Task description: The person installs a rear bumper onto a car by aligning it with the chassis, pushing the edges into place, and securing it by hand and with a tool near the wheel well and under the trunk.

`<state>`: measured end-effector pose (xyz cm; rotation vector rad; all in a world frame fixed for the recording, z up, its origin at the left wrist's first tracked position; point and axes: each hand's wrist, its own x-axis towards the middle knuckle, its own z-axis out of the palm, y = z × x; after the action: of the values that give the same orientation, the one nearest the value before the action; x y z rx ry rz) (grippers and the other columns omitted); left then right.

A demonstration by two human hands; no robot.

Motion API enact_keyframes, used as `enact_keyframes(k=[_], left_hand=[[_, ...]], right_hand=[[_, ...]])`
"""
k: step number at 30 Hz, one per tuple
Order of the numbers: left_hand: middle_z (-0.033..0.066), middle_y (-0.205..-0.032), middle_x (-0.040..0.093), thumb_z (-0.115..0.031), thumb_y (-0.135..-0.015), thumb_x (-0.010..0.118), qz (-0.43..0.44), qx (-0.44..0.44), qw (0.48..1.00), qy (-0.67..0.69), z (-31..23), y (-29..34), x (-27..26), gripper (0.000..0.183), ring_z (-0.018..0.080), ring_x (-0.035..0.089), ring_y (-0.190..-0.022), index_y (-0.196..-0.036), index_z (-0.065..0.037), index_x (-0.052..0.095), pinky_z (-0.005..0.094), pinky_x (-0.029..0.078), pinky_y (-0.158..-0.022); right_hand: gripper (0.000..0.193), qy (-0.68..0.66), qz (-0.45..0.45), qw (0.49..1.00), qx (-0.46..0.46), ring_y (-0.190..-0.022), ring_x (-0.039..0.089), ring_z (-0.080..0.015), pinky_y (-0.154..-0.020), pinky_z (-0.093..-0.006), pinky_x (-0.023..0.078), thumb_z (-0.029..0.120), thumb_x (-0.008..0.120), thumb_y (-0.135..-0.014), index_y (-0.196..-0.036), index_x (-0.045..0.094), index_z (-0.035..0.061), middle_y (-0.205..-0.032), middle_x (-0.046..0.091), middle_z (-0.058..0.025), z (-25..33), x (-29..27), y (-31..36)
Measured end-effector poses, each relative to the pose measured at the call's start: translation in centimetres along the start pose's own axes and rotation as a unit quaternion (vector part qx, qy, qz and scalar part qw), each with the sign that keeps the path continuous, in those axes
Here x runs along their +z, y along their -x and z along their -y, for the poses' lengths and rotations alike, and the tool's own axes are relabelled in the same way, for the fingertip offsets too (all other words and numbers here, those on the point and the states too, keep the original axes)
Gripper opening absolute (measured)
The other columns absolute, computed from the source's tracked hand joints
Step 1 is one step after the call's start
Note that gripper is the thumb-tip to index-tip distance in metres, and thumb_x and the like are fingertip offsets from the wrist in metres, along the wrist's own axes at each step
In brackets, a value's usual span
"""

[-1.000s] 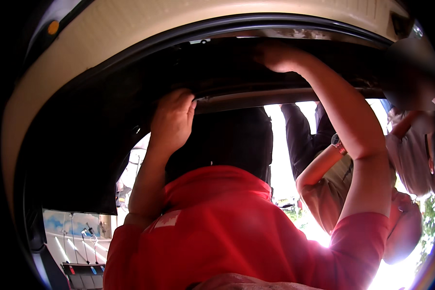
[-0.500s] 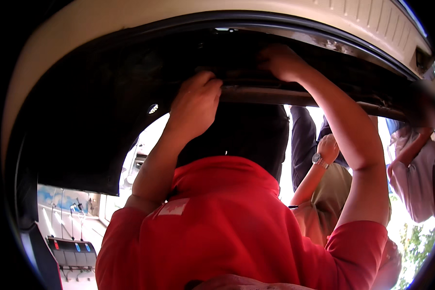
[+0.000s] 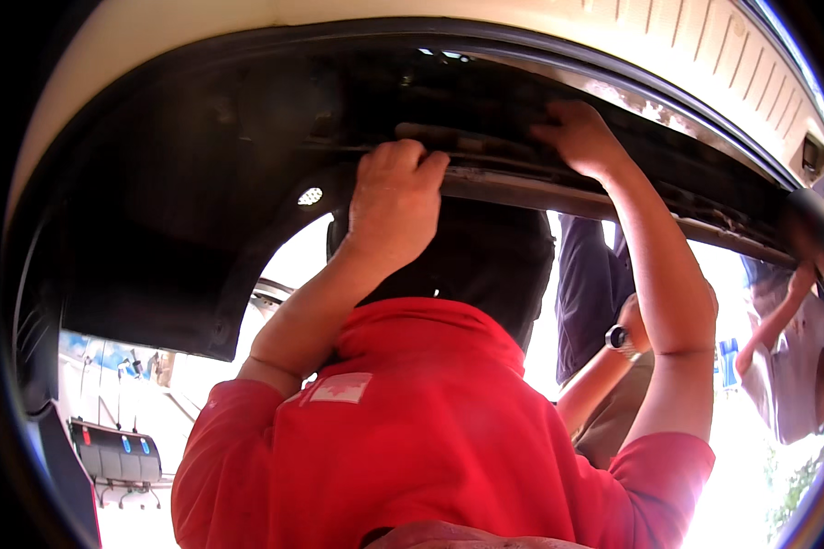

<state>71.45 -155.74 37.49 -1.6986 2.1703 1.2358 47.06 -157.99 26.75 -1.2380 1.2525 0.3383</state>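
Observation:
A long black panel point(image 3: 156, 247) with a curved cutout spreads in front of me, under a beige vehicle trim point(image 3: 201, 27). My left hand point(image 3: 394, 201) is closed, its fingers bent over the panel's lower edge beside a metal rail point(image 3: 522, 190). To the right, my right hand point(image 3: 584, 142) reaches into the dark recess above that rail. Its fingers are bent, and shadow hides whatever their tips touch. A small round perforated hole point(image 3: 310, 197) shows in the panel left of my left hand.
Beyond my right arm stands a person whose wrist carries a watch point(image 3: 619, 339). Another person in a pale shirt point(image 3: 787, 366) is farther right, one arm raised toward the rail's end. At lower left hangs a dark reel box point(image 3: 114, 451) with hoses.
The view has shifted a little and the recess looks brighter. My right hand has moved right, away from the left hand. My left hand keeps its place on the panel's edge.

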Motion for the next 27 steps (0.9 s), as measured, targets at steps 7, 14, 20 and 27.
enact_keyframes(k=[7, 14, 20, 27], left_hand=[[0.0143, -0.087, 0.058, 0.008, -0.075, 0.046, -0.047, -0.056, 0.988, 0.136, 1.4, 0.8, -1.6, 0.026, 0.0323, 0.056, -0.084, -0.097, -0.002, 0.053, 0.0389, 0.044, -0.075], [0.0130, -0.086, 0.059, 0.009, -0.076, 0.046, -0.044, -0.100, 0.981, 0.159, 2.3, 0.7, -0.7, 0.027, 0.0298, 0.058, -0.081, -0.099, -0.003, 0.049, 0.0374, 0.045, -0.073], [0.0119, -0.084, 0.059, 0.007, -0.078, 0.047, -0.057, -0.087, 0.979, 0.175, 1.6, 0.4, -1.1, 0.020, 0.0293, 0.059, -0.078, -0.095, -0.003, 0.051, 0.0362, 0.047, -0.068], [0.0121, -0.083, 0.062, 0.004, -0.078, 0.049, -0.084, -0.054, 0.989, 0.110, 2.1, 0.1, -2.4, 0.016, 0.0289, 0.062, -0.075, -0.091, -0.004, 0.053, 0.0344, 0.049, -0.065]], right_hand=[[0.033, -0.074, 0.002, 0.995, 0.062, -0.072, 0.058, -0.0289, -0.065, -0.0368, 0.045, 0.030, 0.063, -0.080, -0.086, 0.061, -0.0024, -0.076, 0.062, -0.0169, 0.8, -0.1, 0.1], [0.032, -0.007, -0.010, 1.000, -0.008, -0.075, 0.059, -0.0325, -0.067, -0.0387, 0.045, 0.029, 0.054, -0.086, -0.090, 0.059, -0.0021, -0.081, 0.061, -0.0187, 1.0, 0.4, 1.8], [0.028, 0.081, 0.012, 0.996, -0.038, -0.080, 0.058, -0.0378, -0.069, -0.0448, 0.045, 0.023, 0.045, -0.090, -0.088, 0.059, -0.0007, -0.085, 0.061, -0.0212, 3.1, 0.2, 4.6], [0.025, 0.138, -0.030, 0.990, 0.006, -0.081, 0.059, -0.0382, -0.072, -0.0453, 0.046, 0.021, 0.047, -0.087, -0.088, 0.061, 0.0001, -0.084, 0.061, -0.0220, 4.1, 0.7, 4.0]])
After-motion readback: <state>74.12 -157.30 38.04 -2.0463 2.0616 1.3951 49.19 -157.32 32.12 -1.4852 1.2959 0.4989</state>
